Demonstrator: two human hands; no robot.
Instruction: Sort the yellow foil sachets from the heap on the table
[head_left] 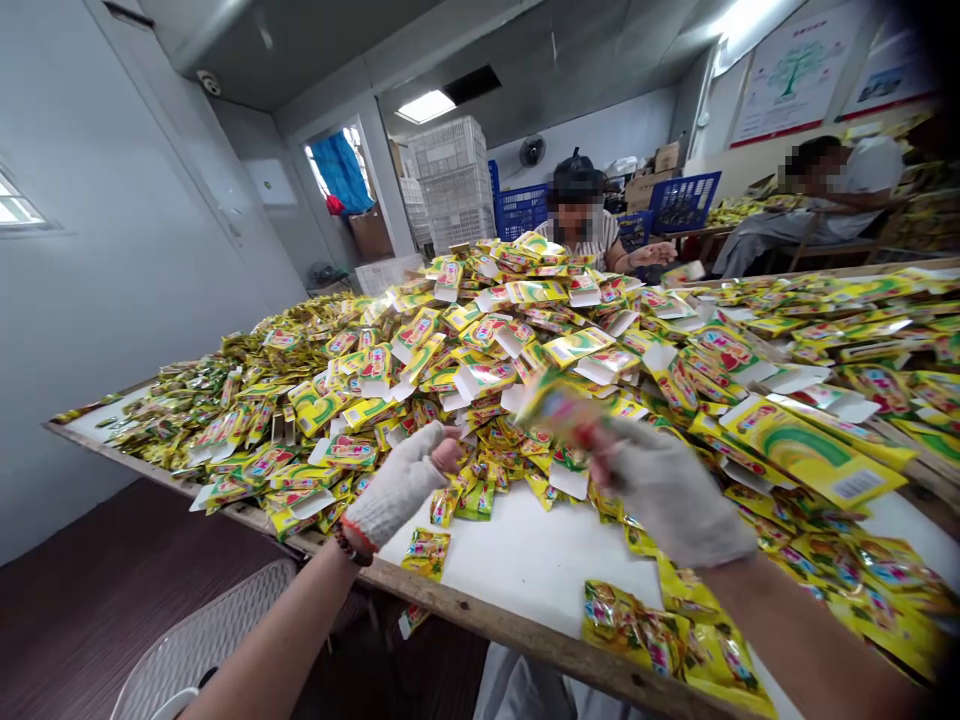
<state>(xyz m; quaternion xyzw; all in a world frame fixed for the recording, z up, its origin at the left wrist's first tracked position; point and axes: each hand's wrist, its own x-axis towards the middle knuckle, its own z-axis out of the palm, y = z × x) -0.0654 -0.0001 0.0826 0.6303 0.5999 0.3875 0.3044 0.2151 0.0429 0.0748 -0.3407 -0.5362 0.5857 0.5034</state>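
"What is in the right hand (667, 490)?"

"A yellow pack (556, 405). The fingers are closed around one end. The pack is blurry, so it's hard to say if it is a box or a bag."

"Where is that pack?"

"Up over the table (540, 550), in front of the big pile of boxes (574, 345). It sits between the two hands, closer to the right one."

"And the left hand (401, 485)?"

"Its fingers are bent in, with the thumb near them, so the grip looks narrow. Whether it holds something, one cannot tell. It is close to the pile, and some little bags (426, 553) lie just under it. Both hands have pale gloves with bare fingertips. The left wrist wears a dark bracelet (352, 543)."

"What is by the right arm?"

"A big yellow box (814, 450) with a green curve on it, lying on other packs. More shiny bags (611, 610) lie near the front edge of the table."

"Who else is there?"

"A person in a striped top (600, 240) sits across the table, behind the pile. Another person (832, 195) sits far off to the right. White crates (454, 180) stand in a tall stack at the back, next to a blue basket (523, 210)."
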